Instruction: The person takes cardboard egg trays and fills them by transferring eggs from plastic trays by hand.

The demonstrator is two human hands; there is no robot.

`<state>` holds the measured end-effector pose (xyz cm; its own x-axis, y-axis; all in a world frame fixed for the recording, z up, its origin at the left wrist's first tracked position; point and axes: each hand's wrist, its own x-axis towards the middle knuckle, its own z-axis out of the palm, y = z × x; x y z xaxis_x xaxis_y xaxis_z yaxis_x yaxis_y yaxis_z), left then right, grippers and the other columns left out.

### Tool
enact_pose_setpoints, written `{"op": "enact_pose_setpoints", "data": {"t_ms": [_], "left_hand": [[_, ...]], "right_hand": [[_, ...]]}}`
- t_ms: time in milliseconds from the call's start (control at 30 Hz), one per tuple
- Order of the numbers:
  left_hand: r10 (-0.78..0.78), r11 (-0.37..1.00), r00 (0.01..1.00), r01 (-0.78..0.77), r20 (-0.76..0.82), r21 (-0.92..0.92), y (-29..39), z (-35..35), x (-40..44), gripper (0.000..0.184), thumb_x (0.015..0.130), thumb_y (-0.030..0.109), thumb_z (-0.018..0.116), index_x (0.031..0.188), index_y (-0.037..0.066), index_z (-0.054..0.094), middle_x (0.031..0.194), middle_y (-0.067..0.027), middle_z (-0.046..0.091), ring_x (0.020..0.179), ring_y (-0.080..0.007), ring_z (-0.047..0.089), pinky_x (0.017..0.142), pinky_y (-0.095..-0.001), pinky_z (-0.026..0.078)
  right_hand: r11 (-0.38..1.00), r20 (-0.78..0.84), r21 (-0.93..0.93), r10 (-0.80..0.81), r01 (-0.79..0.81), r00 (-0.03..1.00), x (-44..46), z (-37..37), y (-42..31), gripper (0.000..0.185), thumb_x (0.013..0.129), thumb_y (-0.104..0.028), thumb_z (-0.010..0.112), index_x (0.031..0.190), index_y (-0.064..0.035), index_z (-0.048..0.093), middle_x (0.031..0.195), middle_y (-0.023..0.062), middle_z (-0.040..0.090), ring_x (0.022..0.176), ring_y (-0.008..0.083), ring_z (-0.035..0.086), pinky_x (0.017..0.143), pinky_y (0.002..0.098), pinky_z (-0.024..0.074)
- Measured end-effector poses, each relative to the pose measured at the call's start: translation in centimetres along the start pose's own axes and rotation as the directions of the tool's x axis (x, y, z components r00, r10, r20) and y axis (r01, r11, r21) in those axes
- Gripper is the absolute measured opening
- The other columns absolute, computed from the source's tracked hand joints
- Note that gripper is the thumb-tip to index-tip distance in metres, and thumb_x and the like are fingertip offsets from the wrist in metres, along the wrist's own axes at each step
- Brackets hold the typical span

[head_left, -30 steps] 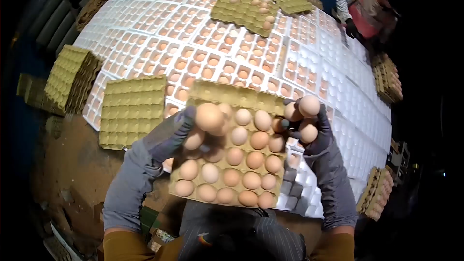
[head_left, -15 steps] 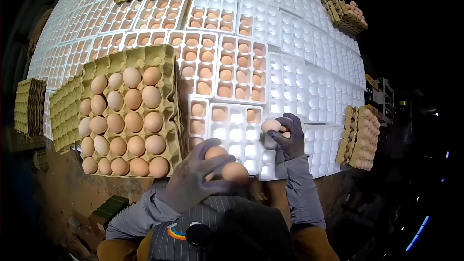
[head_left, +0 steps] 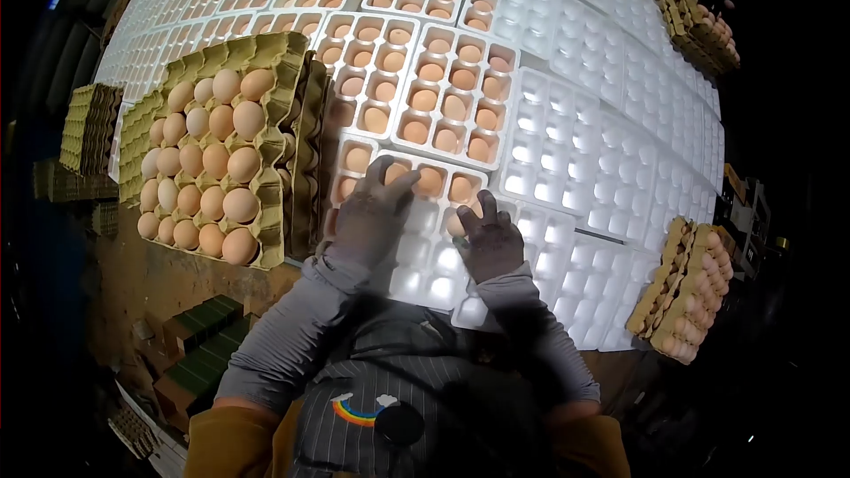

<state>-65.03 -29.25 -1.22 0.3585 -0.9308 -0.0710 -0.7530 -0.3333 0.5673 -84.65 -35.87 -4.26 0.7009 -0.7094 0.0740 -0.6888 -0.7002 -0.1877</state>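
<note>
I noted the left hand (head_left: 372, 217) with fingers parted over the white foam tray (head_left: 411, 252), the right hand (head_left: 490, 241) spread beside an egg (head_left: 455, 224).

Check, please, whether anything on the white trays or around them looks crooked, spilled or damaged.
Slightly odd: a pulp tray sticks out at the left side of the egg-filled stack, out of line with it. Nothing visibly looks broken or spilled.

On my feed I see grey gloves (head_left: 370, 219), wrinkled grey oversleeves (head_left: 288, 327), mustard-brown sleeves (head_left: 228, 444) and a dark pinstriped garment (head_left: 329, 443) with a rainbow (head_left: 354, 414).
</note>
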Motion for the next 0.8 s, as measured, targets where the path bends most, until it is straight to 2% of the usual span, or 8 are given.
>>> {"op": "enact_pose_setpoints", "data": {"t_ms": [200,333,433,467,600,667,767,800], "left_hand": [[-0.111,0.993,0.993,0.109,0.043,0.049,-0.9,-0.3,-4.5,0.043,0.083,0.019,0.070,0.125,0.020,0.063,0.127,-0.0121,0.058,0.105,-0.0332,0.061,0.093,-0.0428,0.050],[-0.182,0.979,0.973,0.166,-0.144,-0.116,-0.7,1.0,-6.6,0.046,0.079,0.014,0.073,0.124,0.014,0.063,0.134,-0.0180,0.053,0.117,-0.0367,0.054,0.099,-0.0482,0.047],[0.130,0.984,0.924,-0.166,-0.361,-0.070,-3.6,4.7,-7.2,0.062,0.083,0.014,0.069,0.139,0.003,0.044,0.137,-0.0240,0.046,0.133,-0.0430,0.041,0.110,-0.0529,0.034],[0.377,0.901,0.892,-0.291,-0.250,0.322,-4.3,4.6,-7.3,0.065,0.085,0.013,0.066,0.142,-0.002,0.036,0.138,-0.0260,0.044,0.134,-0.0476,0.036,0.111,-0.0596,0.028],[0.145,0.981,0.945,-0.176,-0.295,-0.083,-3.9,4.1,-6.9,0.059,0.089,0.011,0.062,0.141,-0.003,0.037,0.136,-0.0277,0.043,0.130,-0.0500,0.037,0.111,-0.0613,0.026],[0.203,0.947,0.950,-0.252,-0.235,-0.199,-3.4,0.6,-8.3,0.063,0.086,0.015,0.071,0.140,-0.002,0.041,0.141,-0.0271,0.045,0.138,-0.0452,0.037,0.116,-0.0535,0.029],[0.508,0.800,0.824,-0.559,-0.249,-0.218,-2.6,-7.9,-10.2,0.049,0.081,0.007,0.073,0.127,0.002,0.056,0.127,-0.0201,0.059,0.117,-0.0368,0.060,0.101,-0.0485,0.049],[0.611,0.745,0.769,-0.638,-0.187,-0.192,-3.0,-11.7,-10.9,0.045,0.080,0.004,0.073,0.123,0.003,0.060,0.123,-0.0182,0.061,0.114,-0.0346,0.062,0.099,-0.0477,0.051]], "right_hand": [[0.947,-0.094,0.244,-0.189,0.207,0.977,2.0,2.3,-3.8,0.033,0.085,-0.012,0.063,0.117,-0.0172,0.064,0.121,0.0138,0.055,0.085,0.0276,0.065,0.073,0.0398,0.0557],[0.823,-0.148,0.556,-0.036,0.113,0.988,1.1,1.3,-4.4,0.044,0.085,-0.009,0.066,0.127,-0.0165,0.061,0.111,0.0112,0.062,0.097,0.0276,0.064,0.080,0.0377,0.0533],[0.782,-0.231,0.604,-0.013,0.154,0.973,-0.3,2.9,-6.4,0.037,0.087,-0.007,0.058,0.124,-0.0055,0.059,0.102,0.0149,0.060,0.094,0.0339,0.059,0.079,0.0427,0.0479],[0.799,-0.244,0.579,-0.021,0.163,0.970,-0.3,3.6,-7.1,0.032,0.090,-0.013,0.055,0.121,-0.0058,0.058,0.095,0.0147,0.059,0.093,0.0353,0.058,0.077,0.0454,0.0453],[0.848,-0.398,0.434,-0.122,0.304,0.909,-0.6,5.7,-7.0,0.031,0.089,-0.012,0.058,0.119,-0.0033,0.062,0.108,0.0169,0.062,0.097,0.0343,0.060,0.086,0.0422,0.0475],[0.789,-0.339,0.540,-0.115,0.293,0.934,0.2,4.0,-7.1,0.028,0.089,0.001,0.058,0.117,0.0010,0.057,0.117,0.0165,0.062,0.102,0.0361,0.060,0.087,0.0423,0.0506],[0.616,-0.223,0.769,0.009,0.170,0.975,4.6,-3.1,-10.3,0.026,0.088,0.004,0.060,0.114,-0.0009,0.059,0.110,0.0177,0.064,0.101,0.0356,0.062,0.084,0.0415,0.0525],[0.703,-0.383,0.604,-0.156,0.375,0.910,6.7,-2.9,-10.4,0.027,0.087,-0.004,0.065,0.114,-0.0035,0.064,0.110,0.0157,0.063,0.098,0.0321,0.061,0.084,0.0393,0.0514]]}}
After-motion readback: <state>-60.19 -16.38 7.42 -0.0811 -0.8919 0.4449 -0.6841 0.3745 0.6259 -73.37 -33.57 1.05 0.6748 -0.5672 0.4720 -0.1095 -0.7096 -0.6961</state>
